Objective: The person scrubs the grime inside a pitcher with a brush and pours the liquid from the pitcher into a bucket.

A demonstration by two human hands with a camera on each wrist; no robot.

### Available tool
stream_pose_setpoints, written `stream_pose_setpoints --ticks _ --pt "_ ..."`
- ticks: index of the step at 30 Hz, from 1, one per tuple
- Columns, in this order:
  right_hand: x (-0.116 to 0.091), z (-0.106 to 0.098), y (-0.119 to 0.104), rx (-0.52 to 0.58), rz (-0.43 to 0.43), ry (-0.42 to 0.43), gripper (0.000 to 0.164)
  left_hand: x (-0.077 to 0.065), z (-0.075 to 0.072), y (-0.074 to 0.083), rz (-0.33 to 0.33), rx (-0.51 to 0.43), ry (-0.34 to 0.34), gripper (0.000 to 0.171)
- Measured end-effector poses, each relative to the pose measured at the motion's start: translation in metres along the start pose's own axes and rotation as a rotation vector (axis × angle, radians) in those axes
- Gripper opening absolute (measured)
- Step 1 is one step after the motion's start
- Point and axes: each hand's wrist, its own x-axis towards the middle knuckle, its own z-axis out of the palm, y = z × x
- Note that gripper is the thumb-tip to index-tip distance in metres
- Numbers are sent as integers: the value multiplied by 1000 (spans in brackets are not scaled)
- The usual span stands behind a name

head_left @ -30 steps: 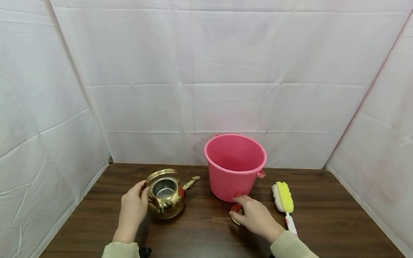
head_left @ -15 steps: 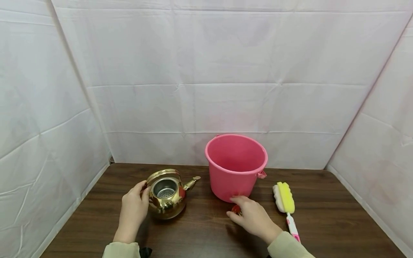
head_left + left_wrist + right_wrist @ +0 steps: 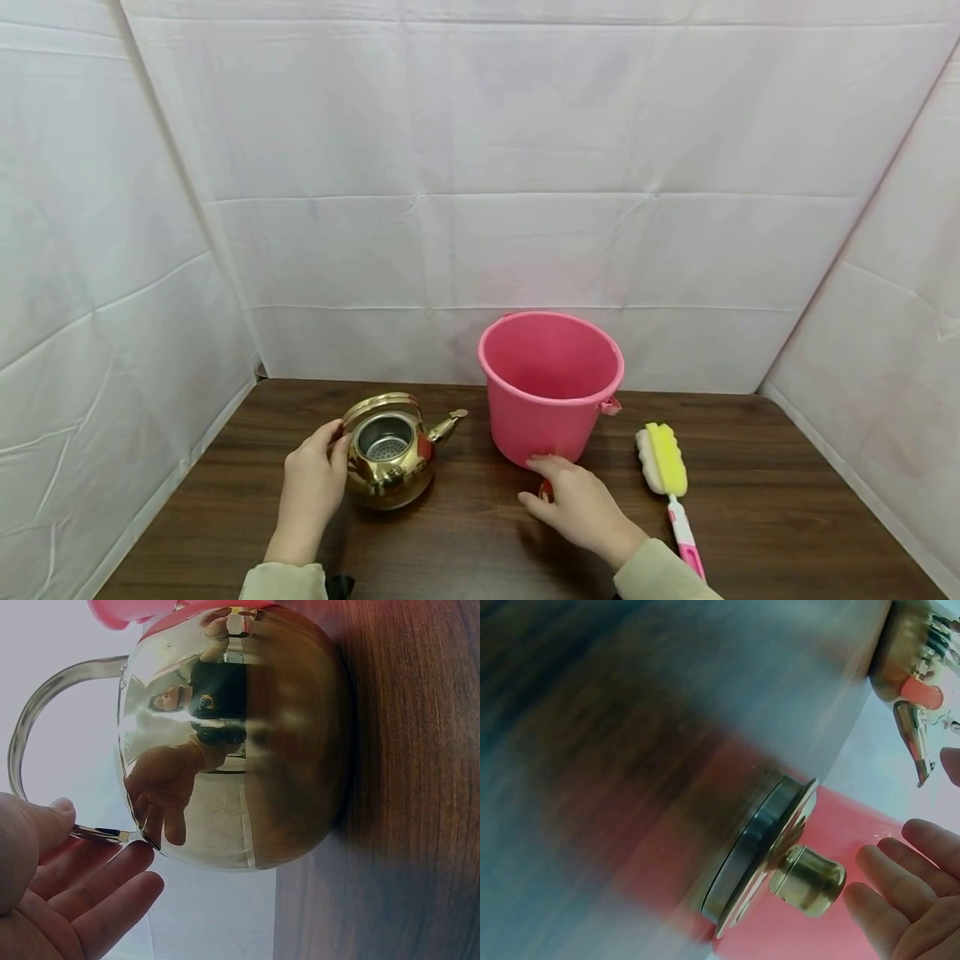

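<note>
Clock read from the person's seat, 12 at the far side, bucket at the dial's centre.

Pink bucket (image 3: 540, 429) stood upright on the worktop (image 3: 465, 558). Gold kettle (image 3: 388, 483) sat upright at 8 o'clock, spout (image 3: 447, 427) aimed near 2, mouth uncovered, perforated strainer (image 3: 387, 450) showing inside. Its lid (image 3: 784, 836) was off: on the worktop at 6 o'clock, just beside the bucket, knob (image 3: 808, 881) uppermost. The head view had it mostly hidden by a hand; the right wrist view showed it best.

Left grip (image 3: 310, 479): pinched, thumb and finger on the 9 o'clock end of the arched handle (image 3: 382, 402), other fingers loosely apart. Kettle not lifted.

Right grip (image 3: 579, 502): well spread, nothing held. Fingertips close by the knob, none wrapped round it; a light touch I could not rule out.

Brush (image 3: 663, 460), yellow-and-white head, lay at 4 o'clock with its handle towards 5, untouched.

My reading: the step in hand concerned the lid, the left grip only steadying the kettle. Setting down or taking up, I couldn't tell. Lifting it would call for 2 or 3 fingertips closing on the knob, then a straight rise clear of the bucket; leaving it, a clean withdrawal.
</note>
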Motion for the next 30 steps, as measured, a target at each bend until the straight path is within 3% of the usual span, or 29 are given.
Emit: stream_pose_setpoints --ticks 30 --pt "9 11 -11 18 -35 21 43 0 -1 0 9 0 0 26"
